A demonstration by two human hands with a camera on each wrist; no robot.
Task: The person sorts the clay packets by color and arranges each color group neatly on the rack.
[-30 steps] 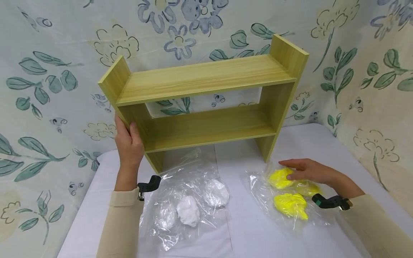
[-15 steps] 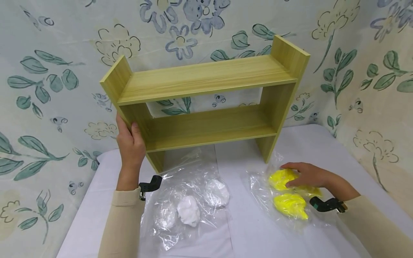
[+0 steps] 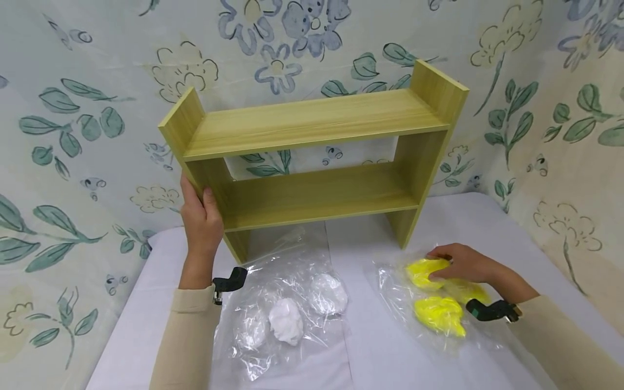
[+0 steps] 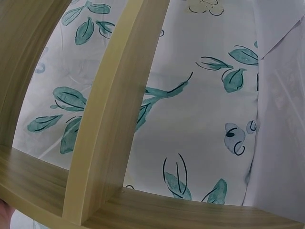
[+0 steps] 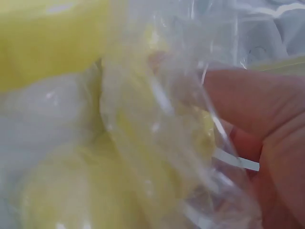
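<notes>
Several fingers of my left hand (image 3: pixel 203 227) are hidden behind the wooden shelf (image 3: pixel 317 116), which it grips and which spreads toward two o'clock. My right hand (image 3: pixel 469 265), partly veiled by clear plastic (image 5: pixel 224 191), pinches the yellow lump (image 3: pixel 420 273) at its nine o'clock.

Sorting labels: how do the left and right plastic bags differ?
Contents: the left bag shows white lumps, the right bag yellow lumps.
Contact: the right hand grips a yellow lump at the right bag; no hand touches the left bag.
Place: left bag before the left half of the shelf, right bag near its right end.
Shared: both clear and crinkled, on white cloth.
</notes>
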